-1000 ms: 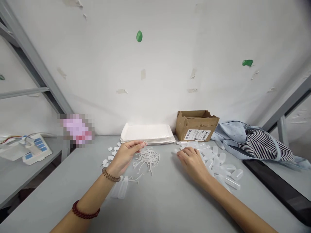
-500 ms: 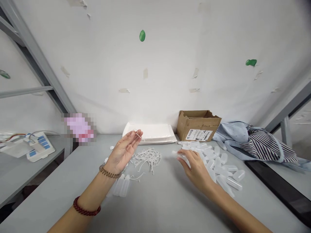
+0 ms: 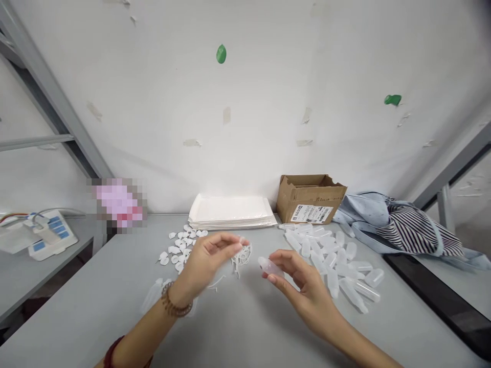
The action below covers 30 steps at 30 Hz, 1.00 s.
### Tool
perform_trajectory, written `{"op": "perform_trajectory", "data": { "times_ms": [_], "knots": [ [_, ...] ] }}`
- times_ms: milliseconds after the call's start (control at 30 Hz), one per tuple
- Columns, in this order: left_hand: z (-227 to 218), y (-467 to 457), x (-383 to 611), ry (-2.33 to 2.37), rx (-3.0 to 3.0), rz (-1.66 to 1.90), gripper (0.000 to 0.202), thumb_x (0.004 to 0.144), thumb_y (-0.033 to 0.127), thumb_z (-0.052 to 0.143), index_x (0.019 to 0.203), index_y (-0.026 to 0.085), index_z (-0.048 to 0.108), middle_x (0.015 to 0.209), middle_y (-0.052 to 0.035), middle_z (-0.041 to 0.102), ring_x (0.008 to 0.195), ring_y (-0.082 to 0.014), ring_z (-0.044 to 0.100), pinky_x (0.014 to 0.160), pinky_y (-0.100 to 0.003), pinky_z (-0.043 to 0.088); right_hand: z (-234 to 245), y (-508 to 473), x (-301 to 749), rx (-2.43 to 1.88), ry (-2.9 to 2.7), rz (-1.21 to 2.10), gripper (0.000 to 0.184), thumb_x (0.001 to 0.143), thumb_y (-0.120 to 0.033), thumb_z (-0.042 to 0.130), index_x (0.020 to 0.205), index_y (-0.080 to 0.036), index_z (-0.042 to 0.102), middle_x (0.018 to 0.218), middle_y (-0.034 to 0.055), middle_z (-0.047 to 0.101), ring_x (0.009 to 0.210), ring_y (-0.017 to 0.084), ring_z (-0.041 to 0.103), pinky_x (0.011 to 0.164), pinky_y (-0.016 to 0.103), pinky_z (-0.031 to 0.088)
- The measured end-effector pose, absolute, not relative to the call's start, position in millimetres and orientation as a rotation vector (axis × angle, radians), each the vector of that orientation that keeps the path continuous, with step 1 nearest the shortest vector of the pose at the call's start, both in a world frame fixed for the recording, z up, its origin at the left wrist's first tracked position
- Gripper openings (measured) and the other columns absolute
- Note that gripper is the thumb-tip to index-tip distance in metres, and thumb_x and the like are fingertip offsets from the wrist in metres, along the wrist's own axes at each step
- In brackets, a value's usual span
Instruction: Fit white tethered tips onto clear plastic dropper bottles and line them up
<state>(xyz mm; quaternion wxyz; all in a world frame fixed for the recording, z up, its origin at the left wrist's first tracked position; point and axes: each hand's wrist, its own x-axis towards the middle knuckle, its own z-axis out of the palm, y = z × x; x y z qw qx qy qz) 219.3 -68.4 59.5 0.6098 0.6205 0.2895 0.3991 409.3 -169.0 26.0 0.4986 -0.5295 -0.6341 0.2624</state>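
Translucent plastic bottle (image 3: 270, 267) lifted off the pile (image 3: 333, 282), pinched between thumb and fingers of the right hand (image 3: 305, 286); left hand (image 3: 207, 259) pinches a small white piece (image 3: 243, 239), bringing both parts near

Left hand (image 3: 209, 258) in pinch, right hand (image 3: 305, 289) curled in grip, both apart

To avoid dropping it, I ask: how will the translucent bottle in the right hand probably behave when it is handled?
The bottle is probably light, being small beside the right hand. Its rounded body may roll if set down. The glossy surface could be somewhat slippery.
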Motion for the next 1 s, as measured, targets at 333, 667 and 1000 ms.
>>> {"op": "perform_trajectory", "data": {
  "times_ms": [333, 667, 1000],
  "knots": [
    [57.3, -89.9, 225.1, 0.726, 1.945, 0.808, 0.015, 0.078, 0.026, 0.067, 0.092, 0.021, 0.068, 0.086, -0.0008, 0.072, 0.087, -0.0175, 0.065, 0.082, -0.029, 0.050, 19.0, -171.2, 410.1, -1.286, -1.774, 0.261, 0.025, 0.090, -0.020, 0.053, 0.114, -0.023, 0.048, 0.100, 0.0048, 0.068, 0.090, 0.017, 0.066, 0.077, 0.027, 0.055],
    [57.9, -96.5, 230.6, 0.783, 2.016, 0.706, 0.010, 0.076, 0.022, 0.067, 0.085, 0.022, 0.073, 0.080, 0.0020, 0.073, 0.078, -0.0151, 0.064, 0.075, -0.024, 0.049, 11.3, -169.9, 408.4, -1.129, -1.921, 0.137, 0.045, 0.089, -0.006, 0.047, 0.128, -0.028, 0.043, 0.099, 0.0060, 0.067, 0.084, 0.018, 0.062, 0.071, 0.030, 0.051],
    [63.5, -93.5, 224.3, 0.816, 2.045, 0.686, 0.026, 0.089, 0.037, 0.049, 0.097, 0.020, 0.067, 0.093, -0.0037, 0.068, 0.083, -0.0182, 0.061, 0.076, -0.030, 0.050, 34.5, -168.0, 403.7, -0.933, -1.041, 1.459, 0.022, 0.086, -0.030, 0.062, 0.106, -0.021, 0.064, 0.090, 0.0041, 0.069, 0.074, 0.014, 0.064, 0.080, 0.030, 0.046]
  ]
}}
